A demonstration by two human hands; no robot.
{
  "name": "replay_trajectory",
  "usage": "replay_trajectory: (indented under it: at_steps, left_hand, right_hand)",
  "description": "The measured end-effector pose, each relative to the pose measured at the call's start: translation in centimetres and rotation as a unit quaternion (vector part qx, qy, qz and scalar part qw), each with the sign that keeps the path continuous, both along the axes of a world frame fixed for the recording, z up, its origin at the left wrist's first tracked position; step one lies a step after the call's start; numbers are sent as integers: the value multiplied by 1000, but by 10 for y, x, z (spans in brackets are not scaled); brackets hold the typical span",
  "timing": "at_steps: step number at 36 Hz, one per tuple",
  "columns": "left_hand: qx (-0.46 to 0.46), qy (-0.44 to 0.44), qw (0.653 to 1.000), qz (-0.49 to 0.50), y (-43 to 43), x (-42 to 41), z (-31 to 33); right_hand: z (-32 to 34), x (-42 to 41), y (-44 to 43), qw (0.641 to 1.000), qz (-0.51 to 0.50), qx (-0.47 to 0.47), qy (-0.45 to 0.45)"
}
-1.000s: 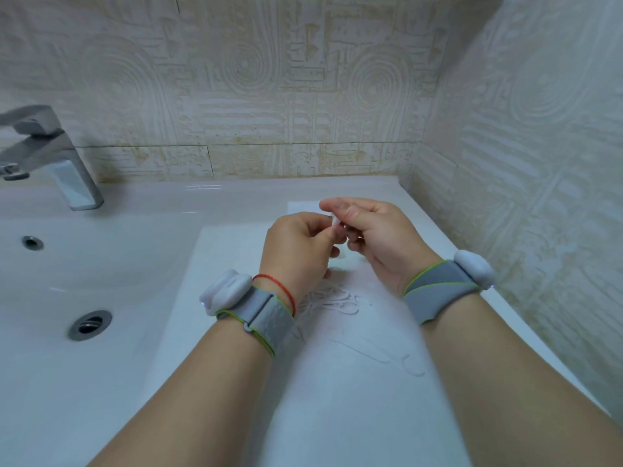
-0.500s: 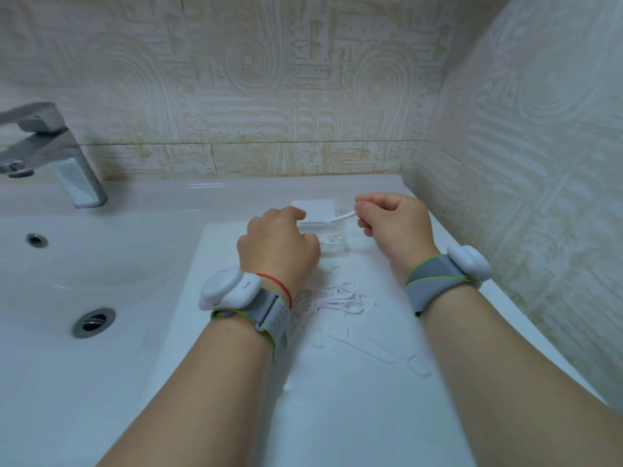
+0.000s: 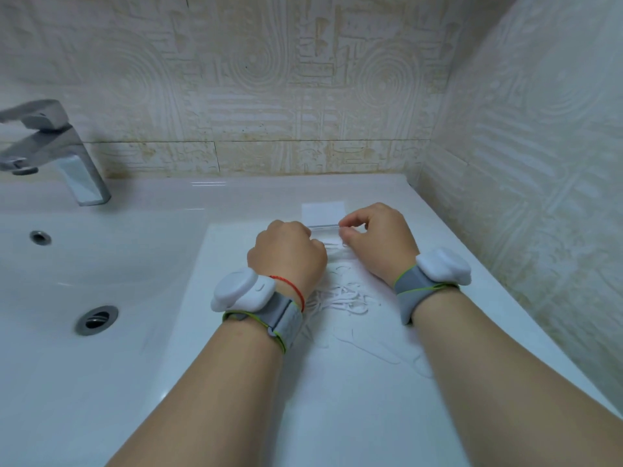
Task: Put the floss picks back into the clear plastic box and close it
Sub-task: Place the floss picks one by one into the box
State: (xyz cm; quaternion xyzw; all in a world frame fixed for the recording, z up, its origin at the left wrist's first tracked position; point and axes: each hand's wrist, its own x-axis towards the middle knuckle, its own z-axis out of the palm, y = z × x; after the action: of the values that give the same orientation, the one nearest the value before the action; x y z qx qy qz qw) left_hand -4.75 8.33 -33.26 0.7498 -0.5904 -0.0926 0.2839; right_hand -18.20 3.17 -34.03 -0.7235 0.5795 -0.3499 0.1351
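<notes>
Far back on counter (image 3: 337, 399), clear box (image 3: 332, 251) gripped by curled left hand (image 3: 286, 257), fingertips hidden. Right hand (image 3: 377, 244) pinched shut at its rim; object pinched not discernible. White label (image 3: 323, 213) unreadable. Floss picks (image 3: 340, 299) heaped nearer.

Beige relief-patterned tiles covered the back wall (image 3: 303, 79) from 10 to 1 o'clock, and the same tiles lined the side wall (image 3: 539, 163) at 3 o'clock. A chrome faucet (image 3: 57, 146) stood at 9 o'clock above a white basin (image 3: 135, 264) with an overflow hole (image 3: 40, 237) and a drain (image 3: 96, 320). The glossy white tabletop (image 3: 337, 416) stretched toward 6 o'clock in soft, even light.
</notes>
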Motion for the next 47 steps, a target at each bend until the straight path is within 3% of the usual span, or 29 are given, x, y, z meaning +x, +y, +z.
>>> replay_trajectory:
  at_steps: [13, 18, 23, 30, 40, 47]
  left_hand:
    - [7, 19, 1000, -2, 1, 0, 0]
    - [4, 17, 1000, -7, -1, 3, -3]
    - [-3, 6, 1000, 1, -5, 7, -3]
    - [-10, 13, 1000, -3, -10, 9, -6]
    - [-60, 51, 997, 2, -3, 12, -2]
    - [-39, 8, 999, 12, 15, 17, 3]
  right_hand:
    - [-2, 0, 5, 999, -6, 31, 6]
    - [2, -4, 1, 995, -63, -27, -69]
    - [1, -9, -2, 992, -93, 27, -82]
    - [0, -10, -2, 992, -75, 92, -32]
    - [5, -15, 5, 988, -95, 106, -58]
    - [9, -12, 31, 983, -86, 154, 43]
